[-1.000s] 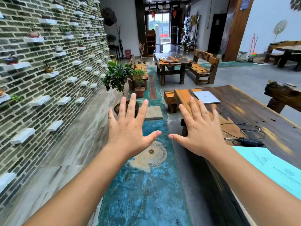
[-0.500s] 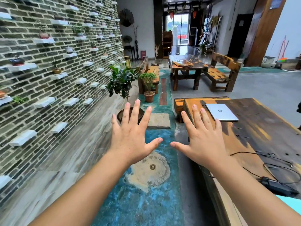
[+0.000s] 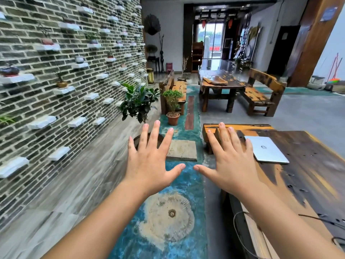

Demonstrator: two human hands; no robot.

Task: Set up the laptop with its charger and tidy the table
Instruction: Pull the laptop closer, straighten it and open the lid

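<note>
A long, dark-stained wooden slab table with orange-yellow streaks [image 3: 302, 184] is seen along the right side of the view, beside a blue-painted strip of floor with a pale round medallion [image 3: 168, 215]. On the table's far end a closed, slim silver laptop with a small round logo on its lid [image 3: 266, 149] is laid flat, its long axis running away from the wearer and slightly to the right. Nearer the wearer, a thin black charger cable [image 3: 317, 220] is looped over the table edge at lower right; the charger brick itself is not shown. Both arms are held out in front. The right hand [image 3: 231, 165] is spread wide, palm down, with nothing gripped; its fingertips are just to the left of the laptop's near-left corner, though whether it is above the table edge or touching it cannot be told. The left hand [image 3: 151, 165] is likewise fully splayed and empty, held over the floor, well apart from the table. The laptop is thus placed ahead and to the right of the fingers, and the right hand is judged the nearer for a first reach. The lid looks clean and unmarked.
</note>
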